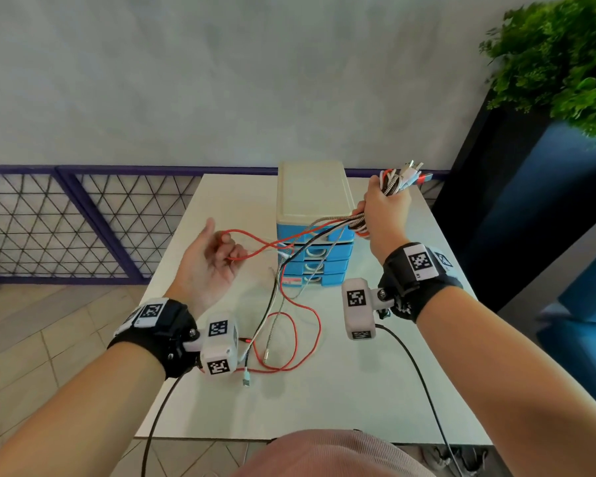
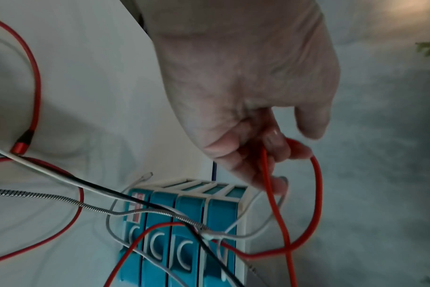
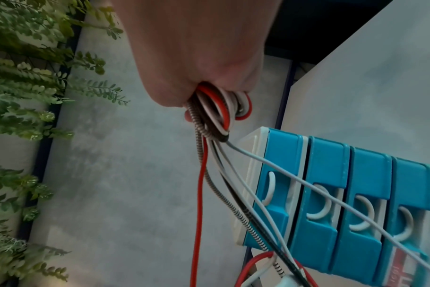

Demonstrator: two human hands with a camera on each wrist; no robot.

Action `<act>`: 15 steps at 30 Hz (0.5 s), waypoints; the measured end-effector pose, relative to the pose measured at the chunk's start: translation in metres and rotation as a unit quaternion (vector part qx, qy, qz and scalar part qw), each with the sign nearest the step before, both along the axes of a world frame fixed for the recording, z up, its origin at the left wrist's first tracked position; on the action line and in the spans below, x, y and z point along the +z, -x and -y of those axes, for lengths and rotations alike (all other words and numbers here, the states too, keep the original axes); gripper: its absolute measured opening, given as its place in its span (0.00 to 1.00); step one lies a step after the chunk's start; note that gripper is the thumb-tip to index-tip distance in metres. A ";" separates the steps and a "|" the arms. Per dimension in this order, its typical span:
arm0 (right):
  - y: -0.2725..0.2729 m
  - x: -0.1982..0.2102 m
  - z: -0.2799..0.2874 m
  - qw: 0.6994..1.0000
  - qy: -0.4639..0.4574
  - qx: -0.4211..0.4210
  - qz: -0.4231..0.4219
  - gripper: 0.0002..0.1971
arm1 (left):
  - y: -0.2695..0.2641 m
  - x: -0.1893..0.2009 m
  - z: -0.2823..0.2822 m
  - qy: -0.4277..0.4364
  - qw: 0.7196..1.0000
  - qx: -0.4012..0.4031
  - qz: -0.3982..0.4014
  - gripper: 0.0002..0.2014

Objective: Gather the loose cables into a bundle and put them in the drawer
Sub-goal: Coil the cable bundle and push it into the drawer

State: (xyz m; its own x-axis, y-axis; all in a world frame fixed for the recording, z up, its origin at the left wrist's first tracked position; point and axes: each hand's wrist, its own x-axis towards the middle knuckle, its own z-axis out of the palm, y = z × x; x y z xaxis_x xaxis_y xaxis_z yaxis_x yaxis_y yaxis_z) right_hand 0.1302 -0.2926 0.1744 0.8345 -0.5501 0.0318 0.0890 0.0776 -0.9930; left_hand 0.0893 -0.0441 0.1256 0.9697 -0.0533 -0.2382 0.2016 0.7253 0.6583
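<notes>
Your left hand (image 1: 207, 266) and right hand (image 1: 386, 208) are bare, forearms unsleeved. Each wrist: one black strap (image 1: 410, 287) bearing white square plates printed with black-and-white coded markers. Each strap: one black bracket with visible screws, carrying a white rounded camera housing (image 1: 358, 306) marked with the same coded squares on two faces. Each housing: one thin black lead (image 1: 424, 383) trailing back toward you. Lower edge of the head view: pinkish ribbed garment (image 1: 331, 454).
</notes>
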 end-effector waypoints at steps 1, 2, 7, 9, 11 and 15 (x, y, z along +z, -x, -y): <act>0.000 0.000 0.000 1.000 -0.002 0.000 0.002 0.12 | -0.001 -0.001 0.002 0.004 1.000 0.003 0.008 0.21; 0.000 0.001 -0.001 1.000 -0.003 0.001 0.004 0.12 | -0.003 -0.002 0.004 0.006 1.000 0.004 0.011 0.21; -0.002 0.002 0.002 1.000 -0.016 -0.007 0.005 0.13 | -0.004 0.010 0.008 -0.219 0.966 -0.122 0.061 0.25; -0.004 0.004 0.007 0.999 -0.024 -0.017 0.014 0.13 | -0.001 0.011 0.008 -0.499 0.828 -0.217 0.135 0.25; -0.004 0.005 0.009 0.999 -0.029 -0.018 0.012 0.12 | 0.002 0.006 0.008 -0.659 0.669 -0.293 0.181 0.26; -0.003 0.006 0.007 0.999 -0.036 -0.008 0.008 0.11 | -0.004 -0.018 -0.002 -0.813 0.429 -0.310 0.242 0.16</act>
State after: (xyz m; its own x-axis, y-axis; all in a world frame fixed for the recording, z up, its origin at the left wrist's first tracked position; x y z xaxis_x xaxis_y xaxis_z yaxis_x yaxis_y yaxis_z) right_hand 0.1330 -0.2998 0.1805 0.8251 -0.5650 0.0058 0.1072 0.1465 -0.9834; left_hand 0.0930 -0.0423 0.1081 0.8459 -0.4817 -0.2289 -0.4220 -0.8670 0.2649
